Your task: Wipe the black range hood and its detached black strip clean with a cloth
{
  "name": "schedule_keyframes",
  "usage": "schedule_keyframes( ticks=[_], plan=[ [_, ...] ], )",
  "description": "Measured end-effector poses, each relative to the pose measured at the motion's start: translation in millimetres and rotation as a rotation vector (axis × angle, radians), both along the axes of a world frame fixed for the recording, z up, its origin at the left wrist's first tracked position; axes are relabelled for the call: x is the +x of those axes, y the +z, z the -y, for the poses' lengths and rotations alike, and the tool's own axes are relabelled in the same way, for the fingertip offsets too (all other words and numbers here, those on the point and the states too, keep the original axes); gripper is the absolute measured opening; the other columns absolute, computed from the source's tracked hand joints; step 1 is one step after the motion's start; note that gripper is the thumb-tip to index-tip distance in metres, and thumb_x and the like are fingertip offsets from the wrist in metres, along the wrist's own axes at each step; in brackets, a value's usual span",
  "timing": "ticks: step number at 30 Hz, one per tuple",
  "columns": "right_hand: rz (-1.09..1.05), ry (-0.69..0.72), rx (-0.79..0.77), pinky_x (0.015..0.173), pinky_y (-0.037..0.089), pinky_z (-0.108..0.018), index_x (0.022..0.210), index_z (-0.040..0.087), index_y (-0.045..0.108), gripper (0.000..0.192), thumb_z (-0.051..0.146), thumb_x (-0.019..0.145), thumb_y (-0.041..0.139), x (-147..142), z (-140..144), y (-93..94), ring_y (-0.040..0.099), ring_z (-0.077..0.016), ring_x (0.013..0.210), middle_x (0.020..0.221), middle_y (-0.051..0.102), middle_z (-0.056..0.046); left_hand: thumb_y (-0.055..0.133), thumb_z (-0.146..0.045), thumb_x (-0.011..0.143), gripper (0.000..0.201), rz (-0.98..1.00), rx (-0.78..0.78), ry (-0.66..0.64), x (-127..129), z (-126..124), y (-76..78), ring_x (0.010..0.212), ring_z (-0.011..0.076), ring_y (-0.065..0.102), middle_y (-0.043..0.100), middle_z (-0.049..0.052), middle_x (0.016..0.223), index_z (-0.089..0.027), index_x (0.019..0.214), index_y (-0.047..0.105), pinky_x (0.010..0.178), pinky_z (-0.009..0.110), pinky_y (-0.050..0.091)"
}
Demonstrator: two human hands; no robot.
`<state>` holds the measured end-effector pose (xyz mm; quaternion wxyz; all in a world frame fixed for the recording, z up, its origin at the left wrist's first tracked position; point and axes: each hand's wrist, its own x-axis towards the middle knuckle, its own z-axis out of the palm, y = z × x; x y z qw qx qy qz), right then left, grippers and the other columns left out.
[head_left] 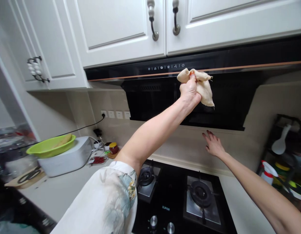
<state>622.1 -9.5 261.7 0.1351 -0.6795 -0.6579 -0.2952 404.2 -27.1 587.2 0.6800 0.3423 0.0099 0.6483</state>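
Reaching over stove (174,182), lower ctr; sleeve (118,198), lower ctr-left, could snag a burner (145,176) if L arm (155,133) drops. R hand (213,144), mid-right, empty, fingers spread nr wall (170,143); contact unclear. L hand (190,91) grips bunched cloth (206,91) at front edge of hood (228,58), upper ctr-right. Risk: cloth brushing buttons (175,66), just upper left, if it drifts. Edges: hood bottom could knock R hand on a lift. Open room: ctr, btwn L arm & R hand; tight up top, cabinets (116,29) close.

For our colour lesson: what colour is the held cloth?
The cloth is cream, in the head view.
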Motion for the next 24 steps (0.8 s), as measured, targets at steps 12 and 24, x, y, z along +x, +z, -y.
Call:
schedule_keyframes(
  ticks=[12, 24],
  plan=[
    [-0.176, 0.02, 0.233, 0.102, 0.047, -0.055, 0.157, 0.016, 0.039, 0.069, 0.028, 0.09, 0.046, 32, 90, 63.1, 0.047, -0.0395, 0.134, 0.156, 0.04, -0.022, 0.051, -0.059, 0.102, 0.048, -0.207, 0.128, -0.269, 109, 3, -4.4, 0.139, 0.0441, 0.049, 0.068, 0.005, 0.134, -0.018, 0.087, 0.069, 0.094, 0.05, 0.058],
    [-0.202, 0.197, 0.779, 0.105, 0.053, -0.049, 0.16, 0.016, 0.029, 0.08, 0.023, 0.085, 0.056, 12, 185, 184.8, 0.056, -0.0314, 0.127, 0.15, 0.044, -0.019, 0.071, -0.025, 0.092, 0.022, -0.06, 0.007, -0.219, 137, 72, 2.7, 0.132, 0.0325, 0.059, 0.074, 0.007, 0.118, -0.018, 0.074, 0.061, 0.102, 0.045, 0.053]
  ],
)
